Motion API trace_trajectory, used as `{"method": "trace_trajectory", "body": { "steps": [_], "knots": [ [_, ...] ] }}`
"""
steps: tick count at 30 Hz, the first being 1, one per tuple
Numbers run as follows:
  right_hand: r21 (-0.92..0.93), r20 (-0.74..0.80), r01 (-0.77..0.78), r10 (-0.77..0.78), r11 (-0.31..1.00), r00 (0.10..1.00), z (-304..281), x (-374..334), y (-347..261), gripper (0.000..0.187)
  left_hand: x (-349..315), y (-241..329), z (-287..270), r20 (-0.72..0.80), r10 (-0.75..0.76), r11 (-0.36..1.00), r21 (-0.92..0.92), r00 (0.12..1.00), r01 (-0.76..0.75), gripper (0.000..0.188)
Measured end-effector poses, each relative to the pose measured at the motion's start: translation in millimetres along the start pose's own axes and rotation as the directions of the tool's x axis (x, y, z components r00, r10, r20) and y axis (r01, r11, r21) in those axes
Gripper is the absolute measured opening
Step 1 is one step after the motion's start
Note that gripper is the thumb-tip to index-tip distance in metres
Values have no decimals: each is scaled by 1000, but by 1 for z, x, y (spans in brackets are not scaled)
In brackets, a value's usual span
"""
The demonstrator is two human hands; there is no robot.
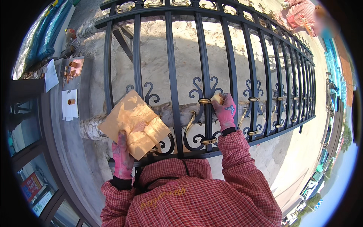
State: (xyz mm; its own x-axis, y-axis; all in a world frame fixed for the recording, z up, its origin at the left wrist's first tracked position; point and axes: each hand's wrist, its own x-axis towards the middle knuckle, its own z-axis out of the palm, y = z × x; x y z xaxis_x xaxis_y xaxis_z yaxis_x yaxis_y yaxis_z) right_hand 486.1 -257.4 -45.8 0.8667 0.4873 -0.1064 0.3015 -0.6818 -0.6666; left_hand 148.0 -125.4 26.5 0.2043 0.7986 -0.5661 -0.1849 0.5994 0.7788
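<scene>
A black metal fence panel [172, 72] with scroll ornaments lies before me, its bars running away from me. My left hand [123, 157], in a pink glove, grips the near-left edge of a square sheet of brown cardboard [130, 123]. Shiny gold-tan smears mark the cardboard's face, which hides part of the bars and scrolls under it. In my pink-gloved right hand [227, 112] a small pale yellow sponge piece [217, 99] is pinched. It sits at a scroll, just right of a gold collar [204, 101] on one bar. Several other collars and parts of the scrolls are gold.
A log-like wrapped support [92, 128] lies under the panel. On the ledge at left are a brown cup on white paper [70, 112] and small containers on a cardboard piece [75, 68]. Glass windows [34, 181] line the left. Another person [302, 15] crouches at the far right.
</scene>
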Motion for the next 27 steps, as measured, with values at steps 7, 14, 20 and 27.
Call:
{"method": "trace_trajectory", "body": {
  "steps": [7,14,20,27],
  "knots": [
    [106,-20,-34,36,994,999,-3,-5,15,36,4,-1,-4,18,-8,1000,8,1000,8,55],
    [172,-20,-39,43,984,999,-2,-1,38,36,1,-7,-5,28,15,1000,16,999,-15,54],
    [117,14,34,-36,993,999,-9,-2,28,35,-11,-6,9,40,17,1000,16,999,-18,50],
    [498,24,-81,79,864,997,-49,-3,23,37,-28,-19,12,78,47,999,-11,996,-46,55]
  ]
}}
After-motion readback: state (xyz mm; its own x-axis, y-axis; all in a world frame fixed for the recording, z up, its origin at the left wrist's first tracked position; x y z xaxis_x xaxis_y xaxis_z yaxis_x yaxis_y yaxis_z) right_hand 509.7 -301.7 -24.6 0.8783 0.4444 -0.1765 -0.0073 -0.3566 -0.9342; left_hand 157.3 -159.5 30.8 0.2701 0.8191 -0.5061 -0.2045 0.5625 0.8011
